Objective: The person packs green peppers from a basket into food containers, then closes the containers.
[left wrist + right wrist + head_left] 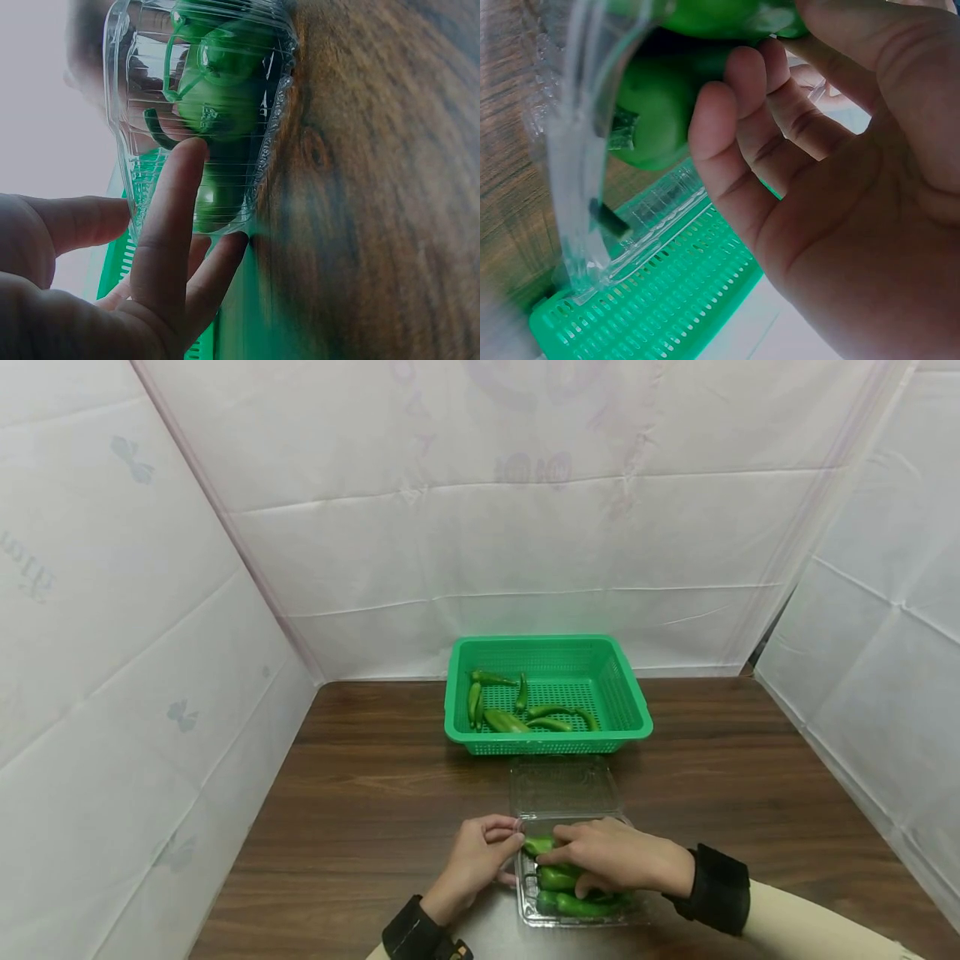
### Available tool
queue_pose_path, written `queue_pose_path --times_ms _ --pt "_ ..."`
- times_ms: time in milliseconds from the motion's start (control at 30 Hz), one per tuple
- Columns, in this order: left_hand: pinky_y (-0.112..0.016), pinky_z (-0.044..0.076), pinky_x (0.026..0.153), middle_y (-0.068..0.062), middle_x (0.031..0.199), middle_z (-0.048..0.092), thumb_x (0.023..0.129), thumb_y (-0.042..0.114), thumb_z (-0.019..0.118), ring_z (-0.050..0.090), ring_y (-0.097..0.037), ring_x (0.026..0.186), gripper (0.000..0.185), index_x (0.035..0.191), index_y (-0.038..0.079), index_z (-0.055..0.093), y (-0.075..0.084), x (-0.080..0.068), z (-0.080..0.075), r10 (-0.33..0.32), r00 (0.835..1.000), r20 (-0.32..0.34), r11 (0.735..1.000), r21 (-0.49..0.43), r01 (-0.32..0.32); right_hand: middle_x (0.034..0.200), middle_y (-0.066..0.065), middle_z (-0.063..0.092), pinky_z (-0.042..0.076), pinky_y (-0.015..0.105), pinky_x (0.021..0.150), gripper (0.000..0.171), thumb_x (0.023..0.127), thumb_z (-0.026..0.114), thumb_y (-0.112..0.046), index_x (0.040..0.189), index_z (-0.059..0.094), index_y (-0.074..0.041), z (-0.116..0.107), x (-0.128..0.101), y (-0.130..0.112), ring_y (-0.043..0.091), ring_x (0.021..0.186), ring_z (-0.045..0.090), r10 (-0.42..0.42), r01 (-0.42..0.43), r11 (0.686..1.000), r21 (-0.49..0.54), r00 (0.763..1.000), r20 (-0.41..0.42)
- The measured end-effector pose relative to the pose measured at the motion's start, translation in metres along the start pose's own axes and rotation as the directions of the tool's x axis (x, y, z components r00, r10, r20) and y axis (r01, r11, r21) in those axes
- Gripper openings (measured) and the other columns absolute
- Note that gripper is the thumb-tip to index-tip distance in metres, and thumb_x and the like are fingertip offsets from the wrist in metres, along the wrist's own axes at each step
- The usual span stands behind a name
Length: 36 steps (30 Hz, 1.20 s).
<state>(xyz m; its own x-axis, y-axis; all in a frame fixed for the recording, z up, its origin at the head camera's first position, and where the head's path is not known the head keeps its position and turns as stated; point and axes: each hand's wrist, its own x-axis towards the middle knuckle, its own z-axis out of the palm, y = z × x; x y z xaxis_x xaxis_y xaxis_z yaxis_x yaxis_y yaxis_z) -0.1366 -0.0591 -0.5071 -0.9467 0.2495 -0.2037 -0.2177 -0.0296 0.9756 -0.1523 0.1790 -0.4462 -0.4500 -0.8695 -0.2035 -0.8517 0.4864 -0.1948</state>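
A clear plastic clamshell container point(525, 914) sits open near the table's front edge, with its lid point(562, 785) lying flat toward a green basket point(547, 745). Several green peppers point(581, 906) lie in the container. My right hand point(607, 856) lies over them, fingers and thumb curled round one pepper point(538, 845) at the container's far end. The right wrist view shows that hand point(817, 187) against a pepper point(660, 112). My left hand point(480, 856) is at the container's left side. In the left wrist view its straight fingers point(169, 225) rest against the clear wall point(150, 75).
The green basket holds several more green peppers point(506, 720) and stands just behind the lid. White sheeting walls in the brown wooden table point(360, 793) on the left, back and right.
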Motion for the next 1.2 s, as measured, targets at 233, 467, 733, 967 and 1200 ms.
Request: queue_pose_path --times_ms 233,467,733,967,1200 --pt "-0.038 0.064 0.055 -0.025 0.117 0.071 0.093 0.002 0.072 0.072 -0.028 0.087 0.032 0.121 -0.012 0.065 0.0000 -0.0005 0.0000 0.020 1.000 0.006 1.000 0.000 -0.020 0.106 -0.009 0.052 0.029 0.021 0.059 0.056 0.091 0.079 -0.027 0.143 0.060 -0.030 0.0029 -0.0021 0.0019 0.003 0.073 0.037 -0.006 0.006 1.000 0.012 1.000 -0.011" --pt "-0.035 0.063 0.055 -0.024 0.116 0.072 0.093 0.003 0.072 0.072 -0.027 0.087 0.030 0.120 -0.011 0.066 -0.0006 -0.0002 -0.0001 0.013 1.000 0.004 1.000 -0.005 -0.013 0.107 -0.010 0.053 0.029 0.021 0.059 0.055 0.091 0.078 -0.027 0.143 0.060 -0.029 0.0027 -0.0030 0.0001 0.003 0.073 0.038 -0.011 0.011 1.000 0.014 1.000 -0.028" --pt "-0.034 0.063 0.055 -0.024 0.115 0.072 0.094 0.003 0.072 0.072 -0.027 0.087 0.030 0.119 -0.011 0.067 -0.0005 0.0007 -0.0006 0.022 1.000 0.010 1.000 -0.009 -0.022 0.109 -0.009 0.054 0.029 0.021 0.058 0.056 0.091 0.078 -0.028 0.144 0.060 -0.028 0.0041 -0.0029 0.0028 0.002 0.073 0.038 -0.014 0.015 1.000 0.022 1.000 -0.027" --pt "-0.034 0.063 0.055 -0.023 0.115 0.072 0.093 0.003 0.072 0.072 -0.026 0.086 0.030 0.119 -0.010 0.067 0.0003 0.0005 -0.0001 0.006 1.000 0.002 1.000 -0.013 -0.006 0.109 -0.009 0.054 0.030 0.021 0.059 0.057 0.090 0.079 -0.028 0.144 0.060 -0.028 0.0037 -0.0017 0.0027 0.002 0.073 0.039 -0.011 0.012 1.000 0.028 1.000 -0.020" --pt "-0.036 0.064 0.056 -0.023 0.114 0.072 0.093 0.003 0.072 0.072 -0.026 0.086 0.029 0.119 -0.010 0.067 -0.0005 0.0004 0.0000 0.006 1.000 0.004 1.000 -0.008 -0.006 0.107 -0.010 0.053 0.030 0.020 0.059 0.057 0.089 0.081 -0.029 0.143 0.061 -0.029 0.0040 -0.0013 0.0026 0.002 0.074 0.039 -0.020 0.020 1.000 0.009 0.999 -0.030"
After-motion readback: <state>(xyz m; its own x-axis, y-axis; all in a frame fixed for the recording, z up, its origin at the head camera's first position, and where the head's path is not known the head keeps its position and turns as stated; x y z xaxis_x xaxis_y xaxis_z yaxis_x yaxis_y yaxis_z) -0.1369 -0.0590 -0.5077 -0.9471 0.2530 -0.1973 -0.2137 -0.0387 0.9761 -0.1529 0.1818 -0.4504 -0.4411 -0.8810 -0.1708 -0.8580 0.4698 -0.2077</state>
